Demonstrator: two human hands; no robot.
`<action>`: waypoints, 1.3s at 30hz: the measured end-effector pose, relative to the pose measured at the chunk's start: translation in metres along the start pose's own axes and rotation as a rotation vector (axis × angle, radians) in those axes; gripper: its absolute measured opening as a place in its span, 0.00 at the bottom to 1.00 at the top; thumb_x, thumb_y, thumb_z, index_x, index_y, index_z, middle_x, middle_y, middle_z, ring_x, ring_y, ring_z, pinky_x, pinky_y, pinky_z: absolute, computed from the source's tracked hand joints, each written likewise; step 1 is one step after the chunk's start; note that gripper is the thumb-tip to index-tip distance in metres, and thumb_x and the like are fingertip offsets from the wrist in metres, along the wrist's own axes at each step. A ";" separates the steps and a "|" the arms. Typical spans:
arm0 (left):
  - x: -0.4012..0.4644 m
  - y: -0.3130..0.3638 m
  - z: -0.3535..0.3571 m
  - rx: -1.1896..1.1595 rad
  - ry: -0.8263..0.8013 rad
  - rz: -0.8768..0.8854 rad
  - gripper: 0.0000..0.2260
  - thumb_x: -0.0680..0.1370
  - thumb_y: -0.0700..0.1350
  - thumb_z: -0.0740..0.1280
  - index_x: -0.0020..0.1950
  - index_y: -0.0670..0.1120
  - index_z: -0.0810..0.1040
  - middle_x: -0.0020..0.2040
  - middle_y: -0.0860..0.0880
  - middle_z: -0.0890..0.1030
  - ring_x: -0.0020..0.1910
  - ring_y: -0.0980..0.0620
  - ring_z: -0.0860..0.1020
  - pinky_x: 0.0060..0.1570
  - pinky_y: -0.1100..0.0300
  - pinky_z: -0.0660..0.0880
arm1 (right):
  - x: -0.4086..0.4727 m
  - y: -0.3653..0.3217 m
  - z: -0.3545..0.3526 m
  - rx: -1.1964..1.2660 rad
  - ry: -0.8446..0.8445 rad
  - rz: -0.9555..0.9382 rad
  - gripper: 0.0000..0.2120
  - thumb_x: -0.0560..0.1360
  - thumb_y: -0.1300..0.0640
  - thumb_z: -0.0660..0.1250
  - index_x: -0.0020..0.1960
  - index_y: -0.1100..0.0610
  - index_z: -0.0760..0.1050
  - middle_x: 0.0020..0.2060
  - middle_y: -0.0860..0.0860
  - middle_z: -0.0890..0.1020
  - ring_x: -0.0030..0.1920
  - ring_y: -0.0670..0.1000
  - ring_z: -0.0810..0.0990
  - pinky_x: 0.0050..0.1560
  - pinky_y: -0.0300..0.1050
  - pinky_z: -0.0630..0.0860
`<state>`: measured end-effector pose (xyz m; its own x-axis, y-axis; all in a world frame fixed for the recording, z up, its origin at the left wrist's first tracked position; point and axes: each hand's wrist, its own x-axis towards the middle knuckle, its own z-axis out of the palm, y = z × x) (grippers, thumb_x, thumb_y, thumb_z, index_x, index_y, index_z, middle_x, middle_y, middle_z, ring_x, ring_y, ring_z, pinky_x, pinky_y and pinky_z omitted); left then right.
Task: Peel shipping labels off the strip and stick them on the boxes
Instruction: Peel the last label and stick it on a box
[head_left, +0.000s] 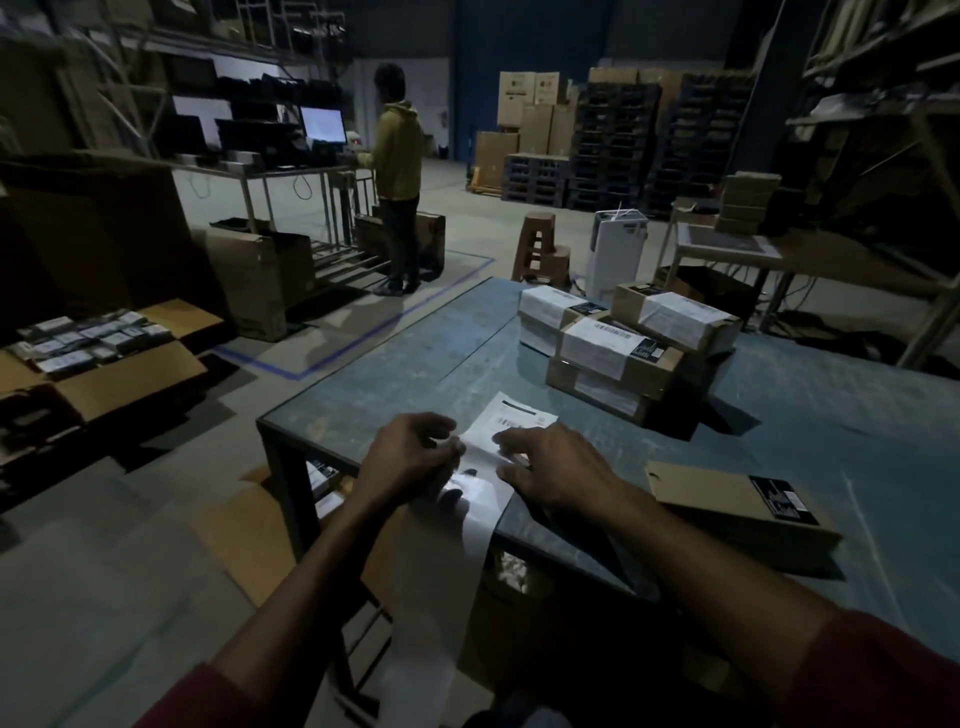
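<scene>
A white label strip (467, 525) lies over the near left corner of the grey-blue table (810, 415) and hangs down past its edge. At the strip's far end is a printed shipping label (511, 418). My left hand (410, 457) pinches the strip's edge with curled fingers. My right hand (550, 467) rests flat on the strip, fingers spread and pressing it down. A brown box with a black sticker and no white label (737, 501) lies at my right. Several labelled brown boxes (628, 343) are stacked further back on the table.
A person in a yellow hoodie (397, 156) stands at a workbench with a lit monitor at the back. An open carton of small packs (98, 343) sits on the floor left. Pallets and cartons (613, 145) line the back wall. A stool (540, 249) stands behind the table.
</scene>
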<state>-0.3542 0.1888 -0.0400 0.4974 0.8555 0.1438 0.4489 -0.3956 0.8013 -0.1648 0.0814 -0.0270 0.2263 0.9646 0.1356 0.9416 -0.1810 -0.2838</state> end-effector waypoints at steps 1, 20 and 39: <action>0.000 0.004 0.000 -0.021 -0.005 0.002 0.17 0.77 0.49 0.77 0.63 0.44 0.84 0.57 0.47 0.87 0.52 0.53 0.85 0.48 0.61 0.79 | -0.003 -0.001 0.000 0.001 0.033 -0.016 0.19 0.79 0.43 0.69 0.68 0.44 0.78 0.60 0.45 0.85 0.59 0.52 0.84 0.57 0.48 0.80; -0.002 0.053 -0.008 -0.387 0.077 0.237 0.24 0.71 0.39 0.80 0.66 0.48 0.82 0.48 0.45 0.86 0.48 0.51 0.86 0.47 0.59 0.83 | -0.021 -0.008 -0.071 0.389 0.220 -0.117 0.22 0.73 0.48 0.80 0.64 0.52 0.82 0.54 0.48 0.88 0.51 0.39 0.85 0.55 0.42 0.84; -0.007 0.071 -0.015 -0.633 -0.066 0.265 0.28 0.72 0.34 0.78 0.71 0.46 0.79 0.47 0.40 0.87 0.50 0.46 0.87 0.50 0.57 0.83 | -0.025 -0.003 -0.124 0.954 -0.131 0.185 0.23 0.73 0.63 0.78 0.65 0.53 0.78 0.46 0.55 0.89 0.48 0.51 0.89 0.46 0.48 0.86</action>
<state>-0.3365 0.1595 0.0247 0.5834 0.7268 0.3624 -0.2040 -0.3007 0.9316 -0.1422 0.0342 0.0882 0.2663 0.9607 -0.0781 0.2844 -0.1558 -0.9460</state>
